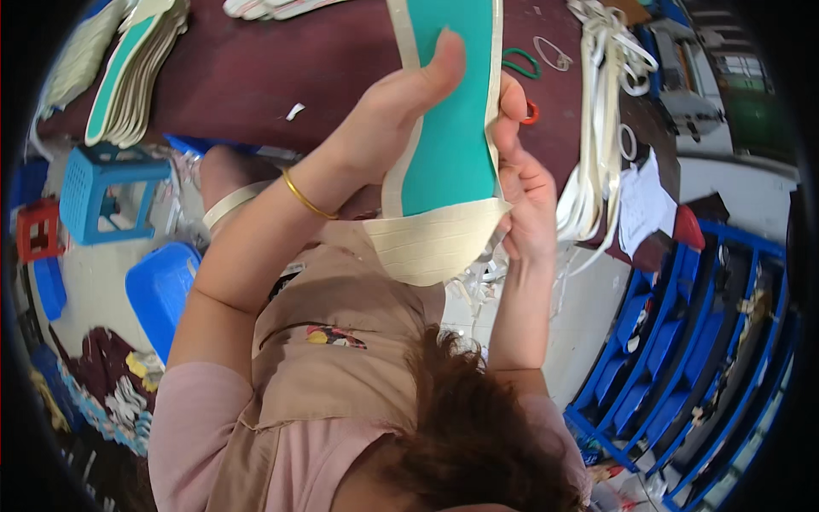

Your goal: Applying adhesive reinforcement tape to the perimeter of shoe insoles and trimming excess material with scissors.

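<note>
Both my hands hold up a long, flat insole-like piece (448,145), teal green with a cream edge band; its far end runs out of view. A cream, stitched flap (435,243) covers the near end, its lower edge rounded. My left hand (384,119) grips the piece's left side, thumb lying on the green face and the other fingers hidden behind. At the right edge, close to the flap's corner, my right hand (529,192) pinches the piece between bent fingers.
On the dark red table (256,77), similar green-and-cream pieces (141,77) are stacked at the far left. Cream straps (601,128) hang over its right side, near a red ring (531,113). A blue stool (107,192) and blue tub (162,286) stand left; a blue rack (682,341), right.
</note>
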The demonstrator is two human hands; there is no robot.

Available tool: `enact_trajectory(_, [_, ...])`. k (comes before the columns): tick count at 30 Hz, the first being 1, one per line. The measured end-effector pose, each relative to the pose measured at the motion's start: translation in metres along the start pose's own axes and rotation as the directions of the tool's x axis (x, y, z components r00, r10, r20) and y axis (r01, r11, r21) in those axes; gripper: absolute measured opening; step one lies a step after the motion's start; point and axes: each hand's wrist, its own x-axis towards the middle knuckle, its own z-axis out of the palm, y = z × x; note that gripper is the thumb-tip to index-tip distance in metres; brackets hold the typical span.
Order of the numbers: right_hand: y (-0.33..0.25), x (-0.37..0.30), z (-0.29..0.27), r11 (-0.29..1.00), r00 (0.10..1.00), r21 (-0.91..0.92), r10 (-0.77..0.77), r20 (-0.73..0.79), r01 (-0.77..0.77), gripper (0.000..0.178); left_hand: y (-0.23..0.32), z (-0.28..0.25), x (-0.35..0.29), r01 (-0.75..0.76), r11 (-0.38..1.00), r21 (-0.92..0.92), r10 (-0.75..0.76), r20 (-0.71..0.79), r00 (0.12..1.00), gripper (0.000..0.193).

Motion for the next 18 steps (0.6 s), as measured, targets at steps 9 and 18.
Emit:
enact_trajectory(9, [-0.004,0.039,0.038,0.885,0.834,-0.213,0.463,0.3,-0.414,0.011,0.029,-0.029,-0.045,0.222,0.859,-0.462,-0.287,-0.076,0.955,0.053])
enact_trajectory(18, [-0.009,0.177,-0.13,-0.44,0.987,-0.883,0.073,0.145,0.162,0.023,0.06,-0.103,-0.104,-0.188,0.541,-0.82,-0.098,-0.283,0.954,0.032])
